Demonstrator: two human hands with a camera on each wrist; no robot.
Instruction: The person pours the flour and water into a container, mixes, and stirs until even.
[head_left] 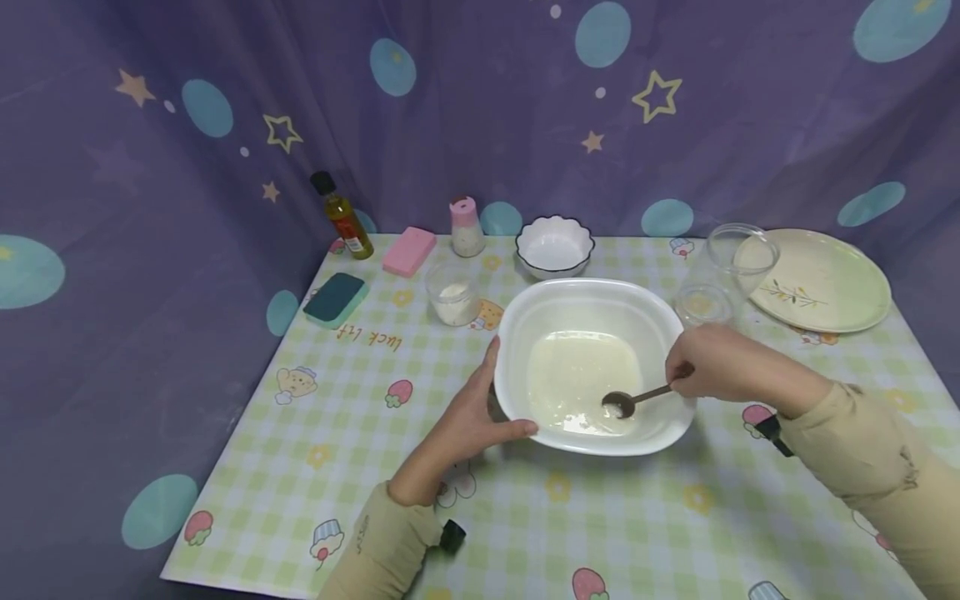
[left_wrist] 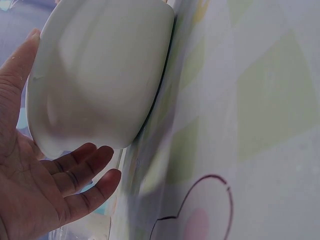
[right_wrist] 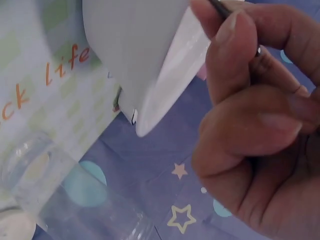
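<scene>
White and glossy, the large basin [head_left: 592, 362] sits at the middle of the checked tablecloth [head_left: 300, 433], squarish with rounded corners and a rolled rim. A shallow pool of pale, milky liquid [head_left: 577, 379] covers its flat bottom. From the left wrist view its outer wall [left_wrist: 100, 75] is smooth and unmarked, curving down to the cloth.

The left hand [head_left: 468, 417] rests against the basin's near-left side, thumb along the front rim and fingers [left_wrist: 85, 165] spread slightly apart and nearly straight under the wall, cupping rather than clamping it.

The right hand [head_left: 716, 367] reaches over the right rim and pinches the handle of a dark metal spoon [head_left: 633, 400]; thumb and fingertips [right_wrist: 227, 55] are closed tight on the thin shaft. The spoon's bowl lies low in the liquid near the basin's front-right corner and seems to carry a little white substance, though the view is too small to be sure.

Behind the basin stand a small scalloped bowl [head_left: 555, 246], a glass cup of white powder [head_left: 453, 293] and a cream plate [head_left: 821, 279].
</scene>
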